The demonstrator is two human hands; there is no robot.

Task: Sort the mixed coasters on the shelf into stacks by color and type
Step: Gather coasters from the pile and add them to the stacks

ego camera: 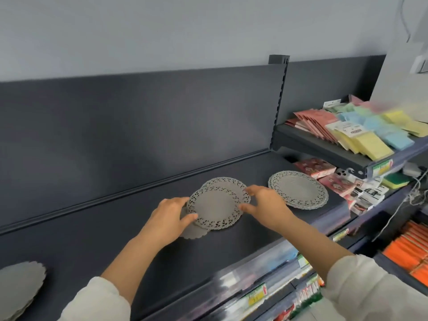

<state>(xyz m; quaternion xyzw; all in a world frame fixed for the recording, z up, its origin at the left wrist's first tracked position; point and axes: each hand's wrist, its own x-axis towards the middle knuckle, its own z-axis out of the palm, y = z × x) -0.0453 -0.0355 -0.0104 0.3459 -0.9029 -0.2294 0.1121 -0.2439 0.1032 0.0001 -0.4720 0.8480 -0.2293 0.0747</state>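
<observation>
Centrally, lace coasters (217, 205) (grey) on shelf (115, 228)

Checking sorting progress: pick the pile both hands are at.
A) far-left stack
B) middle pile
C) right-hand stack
B: the left hand and right hand flank the middle pile of lace coasters; the far-left stack and right-hand stack lie apart from both.

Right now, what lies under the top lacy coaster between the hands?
A second lacy coaster pokes out from behind the top lacy coaster, and a plain scalloped coaster shows at its front left. Whether more lie beneath is covered.
</observation>
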